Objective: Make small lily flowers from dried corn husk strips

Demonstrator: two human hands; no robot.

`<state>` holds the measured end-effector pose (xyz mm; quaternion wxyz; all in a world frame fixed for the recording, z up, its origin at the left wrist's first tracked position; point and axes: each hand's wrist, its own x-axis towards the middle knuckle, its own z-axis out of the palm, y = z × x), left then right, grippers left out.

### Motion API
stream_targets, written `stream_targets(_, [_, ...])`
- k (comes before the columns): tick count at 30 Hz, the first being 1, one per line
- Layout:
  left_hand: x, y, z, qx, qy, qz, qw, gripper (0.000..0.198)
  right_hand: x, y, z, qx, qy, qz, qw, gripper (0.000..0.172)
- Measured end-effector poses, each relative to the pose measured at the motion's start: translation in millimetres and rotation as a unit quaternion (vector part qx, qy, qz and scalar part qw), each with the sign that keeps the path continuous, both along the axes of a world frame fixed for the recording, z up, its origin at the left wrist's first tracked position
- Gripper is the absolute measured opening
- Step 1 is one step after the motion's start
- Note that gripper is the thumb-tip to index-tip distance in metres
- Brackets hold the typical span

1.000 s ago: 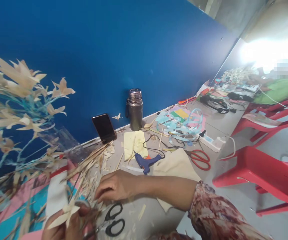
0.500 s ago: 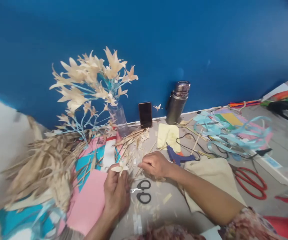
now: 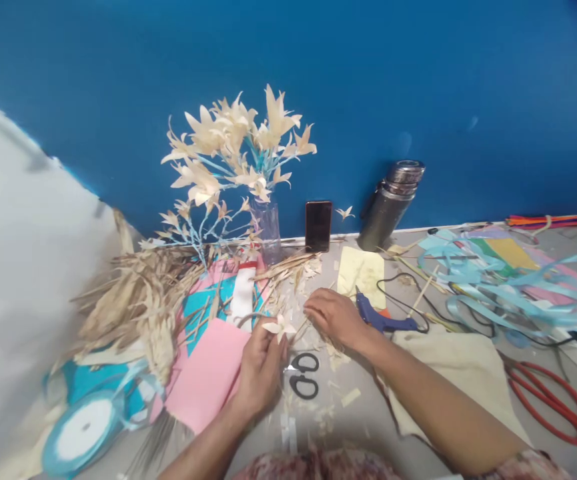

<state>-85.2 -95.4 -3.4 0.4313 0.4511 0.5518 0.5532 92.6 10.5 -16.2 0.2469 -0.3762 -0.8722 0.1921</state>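
A small cream flower (image 3: 279,328) with pointed petals, apparently of dried husk, is pinched in my left hand (image 3: 262,363). To the right, my right hand (image 3: 335,319) rests low over the floor among pale scraps (image 3: 335,353), its fingers bent and close together. Whatever those fingertips may hold is hidden. Just below and between the hands lie black-handled scissors (image 3: 304,377), their blades partly covered by my left hand. A blue glue gun (image 3: 381,315) sits beyond my right wrist, near a yellow cloth (image 3: 363,270).
Left are dried husks (image 3: 138,300), a pink sheet (image 3: 208,373) and a blue ribbon spool (image 3: 81,430). Against the wall stand a vase (image 3: 267,230) of husk flowers, a phone (image 3: 317,227) and a flask (image 3: 391,207). Red-handled scissors (image 3: 551,400) and tangled ribbon (image 3: 488,267) lie right.
The view has swung left, so things appear farther right. My left hand keeps the flower, its petals now turned more toward me. My right hand's fingers have extended slightly over the scraps.
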Motion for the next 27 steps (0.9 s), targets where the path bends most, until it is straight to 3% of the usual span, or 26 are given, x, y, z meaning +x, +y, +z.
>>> stream_targets(5, [2.9,4.7,12.8,-0.053,-0.071,0.062,0.994,0.017,12.9,5.5,38.9,-0.072,0.183,-0.083,0.977,0.015])
stream_targets(8, [4.3,8.7,18.4,-0.052,-0.121,0.088,0.987,0.024,39.1,17.2,75.8,-0.128,0.343,-0.153,0.918,0.023])
stream_targets(11, [5.1,9.3,15.3,-0.051,-0.112,0.077,0.989,0.024,76.5,31.2,113.0,-0.156,0.480,-0.151,0.850,0.034])
stream_targets(15, [5.2,7.2,13.9,-0.051,-0.100,0.066,0.991,0.023,117.3,39.9,142.0,-0.154,0.546,-0.138,0.812,0.041])
stream_targets(18, [-2.8,8.3,29.1,-0.025,-0.095,0.079,0.992,0.025,124.1,30.9,133.4,-0.189,0.523,-0.140,0.819,0.039])
stream_targets(20, [-13.6,10.2,44.7,0.023,-0.081,0.102,0.991,0.026,118.6,17.8,117.3,-0.224,0.449,-0.141,0.854,0.036])
stream_targets(23, [-32.5,10.3,65.9,0.102,-0.088,0.126,0.983,0.027,102.9,-3.7,92.9,-0.294,0.230,-0.107,0.922,0.024])
stream_targets(25, [-43.2,6.8,73.3,0.129,-0.094,0.145,0.976,0.028,87.9,-14.5,81.5,-0.313,0.094,-0.055,0.944,0.016])
stream_targets(27, [-51.6,1.0,73.5,0.125,-0.088,0.152,0.976,0.028,68.3,-23.0,74.0,-0.276,0.000,0.007,0.961,0.012])
